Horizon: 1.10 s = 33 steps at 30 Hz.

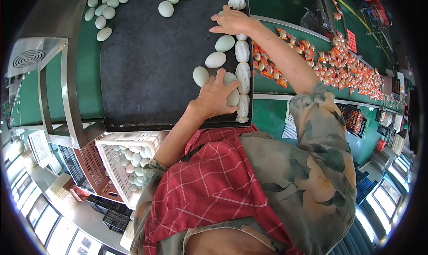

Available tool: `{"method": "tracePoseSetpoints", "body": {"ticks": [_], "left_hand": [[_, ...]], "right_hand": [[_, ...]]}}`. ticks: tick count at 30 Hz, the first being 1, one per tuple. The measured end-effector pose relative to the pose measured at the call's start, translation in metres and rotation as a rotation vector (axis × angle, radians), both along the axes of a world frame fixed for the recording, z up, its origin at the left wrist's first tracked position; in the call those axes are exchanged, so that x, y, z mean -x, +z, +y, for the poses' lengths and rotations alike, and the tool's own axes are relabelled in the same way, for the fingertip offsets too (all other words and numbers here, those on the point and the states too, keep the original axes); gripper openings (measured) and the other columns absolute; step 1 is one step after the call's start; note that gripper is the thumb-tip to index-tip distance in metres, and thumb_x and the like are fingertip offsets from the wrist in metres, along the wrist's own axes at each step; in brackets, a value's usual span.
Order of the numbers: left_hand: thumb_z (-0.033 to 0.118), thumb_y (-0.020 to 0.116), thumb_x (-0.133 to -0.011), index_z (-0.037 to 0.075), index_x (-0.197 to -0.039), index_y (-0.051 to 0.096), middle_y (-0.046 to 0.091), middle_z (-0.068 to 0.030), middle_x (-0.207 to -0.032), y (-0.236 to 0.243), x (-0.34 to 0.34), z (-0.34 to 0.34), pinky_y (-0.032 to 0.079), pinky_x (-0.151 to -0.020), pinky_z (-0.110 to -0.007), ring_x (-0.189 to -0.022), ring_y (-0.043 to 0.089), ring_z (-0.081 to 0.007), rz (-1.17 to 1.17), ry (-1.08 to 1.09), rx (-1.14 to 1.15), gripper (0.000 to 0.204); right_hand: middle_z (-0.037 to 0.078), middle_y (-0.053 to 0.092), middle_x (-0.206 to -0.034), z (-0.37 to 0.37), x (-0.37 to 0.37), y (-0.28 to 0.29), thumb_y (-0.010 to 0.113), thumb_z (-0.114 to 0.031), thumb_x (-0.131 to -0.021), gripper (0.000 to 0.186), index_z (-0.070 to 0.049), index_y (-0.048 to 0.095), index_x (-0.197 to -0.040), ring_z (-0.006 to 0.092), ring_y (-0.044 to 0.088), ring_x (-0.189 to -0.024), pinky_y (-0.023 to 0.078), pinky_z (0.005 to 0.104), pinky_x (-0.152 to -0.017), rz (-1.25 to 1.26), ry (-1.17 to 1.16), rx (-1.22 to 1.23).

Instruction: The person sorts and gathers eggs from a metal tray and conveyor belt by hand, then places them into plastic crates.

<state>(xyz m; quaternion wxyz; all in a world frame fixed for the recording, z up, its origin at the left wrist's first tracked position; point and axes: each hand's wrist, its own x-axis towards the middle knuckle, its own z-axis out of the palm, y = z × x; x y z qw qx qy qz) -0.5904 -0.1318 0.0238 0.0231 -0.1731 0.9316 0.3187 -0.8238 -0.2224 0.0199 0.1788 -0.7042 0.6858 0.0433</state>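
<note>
My left hand (211,96) is curled over two pale eggs (232,97) near the front right corner of a black tray (147,76). Another egg (201,76) lies just left of its fingers. Farther back, at the tray's right edge, my right hand (235,22) has its fingers bent over a pale egg that is mostly hidden beneath them. Between my hands lie a whitish egg (216,59) and a greenish egg (225,43). A white wrapped roll (242,72), pinched into segments, lines the tray's right side, right beside both hands.
More eggs (166,9) sit at the tray's far end, and several eggs (104,34) gather on the green surface to its left. A white crate (109,166) of eggs stands at front left, by a metal frame (69,76). Orange-red packets (339,67) cover the belt at right.
</note>
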Motion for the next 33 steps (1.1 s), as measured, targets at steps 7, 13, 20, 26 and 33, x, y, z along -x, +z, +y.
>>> {"method": "tracePoseSetpoints", "body": {"ticks": [7, 13, 20, 26, 33], "left_hand": [[0.032, 0.078, -0.062, 0.021, -0.120, 0.058, 0.038, -0.0225, -0.119, -0.018, -0.013, 0.001, 0.050, -0.084, -0.047, -0.103, 0.050, -0.0405, 0.125, -0.028, 0.025, 0.062], [0.027, 0.077, -0.061, 0.018, -0.114, 0.060, 0.036, -0.0288, -0.124, -0.022, -0.013, 0.012, 0.053, -0.077, -0.048, -0.094, 0.054, -0.0411, 0.082, -0.019, 0.126, 0.056], [0.028, 0.077, -0.061, 0.015, -0.111, 0.060, 0.040, -0.0285, -0.121, 0.035, -0.045, 0.001, 0.053, -0.081, -0.046, -0.100, 0.056, -0.0432, 0.134, 0.072, -0.212, 0.054], [0.056, 0.075, -0.059, 0.008, -0.117, 0.052, 0.056, -0.0227, -0.106, 0.037, -0.094, -0.020, 0.051, -0.059, -0.031, -0.072, 0.062, -0.0227, 0.709, 0.340, -0.921, 0.078], [0.057, 0.074, -0.066, 0.012, -0.120, 0.051, 0.041, -0.0309, -0.127, 0.023, -0.148, -0.002, 0.050, -0.047, -0.029, -0.094, 0.055, -0.0388, 1.407, 0.495, -1.841, 0.074]], "right_hand": [[0.023, 0.031, -0.138, 0.041, -0.023, -0.014, 0.073, -0.046, -0.075, 0.055, -0.014, 0.063, -0.118, 0.0433, 0.049, -0.110, 0.044, 0.0442, -0.094, -0.380, 0.183, 0.015], [0.021, 0.026, -0.142, 0.072, -0.053, 0.007, 0.078, -0.042, -0.068, 0.057, -0.016, 0.064, -0.117, 0.0418, 0.049, -0.111, 0.045, 0.0453, -0.093, -0.291, 0.177, 0.022], [0.023, 0.026, -0.141, 0.088, -0.056, -0.011, 0.080, -0.034, -0.064, 0.051, -0.013, 0.066, -0.108, 0.0393, 0.055, -0.102, 0.051, 0.0441, -0.083, -0.293, 0.291, 0.139], [0.025, 0.024, -0.141, 0.106, -0.085, -0.013, 0.081, -0.034, -0.059, 0.049, -0.012, 0.066, -0.100, 0.0403, 0.059, -0.099, 0.054, 0.0420, -0.078, -0.284, 0.166, 0.197], [0.023, 0.027, -0.138, 0.110, -0.097, -0.011, 0.081, -0.036, -0.059, 0.048, -0.008, 0.069, -0.096, 0.0392, 0.062, -0.088, 0.054, 0.0409, -0.077, -0.284, 0.061, 0.302]]}}
